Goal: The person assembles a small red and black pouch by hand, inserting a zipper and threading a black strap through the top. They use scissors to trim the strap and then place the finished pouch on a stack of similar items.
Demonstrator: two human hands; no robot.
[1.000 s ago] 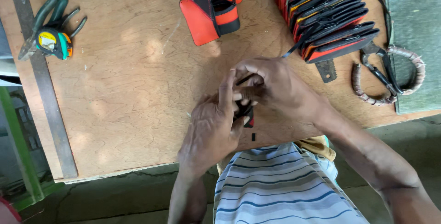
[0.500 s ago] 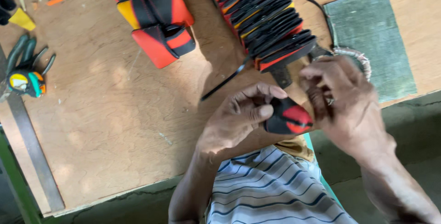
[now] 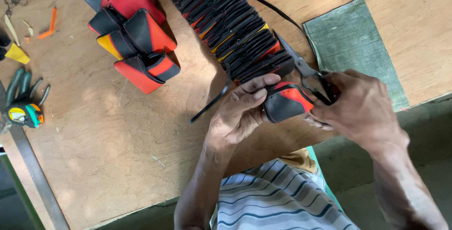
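- A plywood bench fills the view, sunlit, with your striped shirt at its near edge.
- You've got a black-and-red piece up off the bench now, held between both hands just above the near edge.
- Your left hand is clamped on its left end, thumb on top, fingers wrapped under.
- Your right hand has come across to the right and is closed around the scissors, blades pointing away toward the stack, while its fingertips pinch the piece's right edge.
- A second ago both hands were bunched together low over the shirt; since then they've spread apart and the piece shows plainly, so the trimming looks to be on.
- A thin black strap lies loose by your left hand.
- Right behind the piece runs a long row of stacked black pieces with red and yellow edges.
- Left of that, a pile of red, black and yellow pieces.
- To the right, a grey-green mat.
- Far left: a tape measure, pliers, a steel rule and orange scraps.
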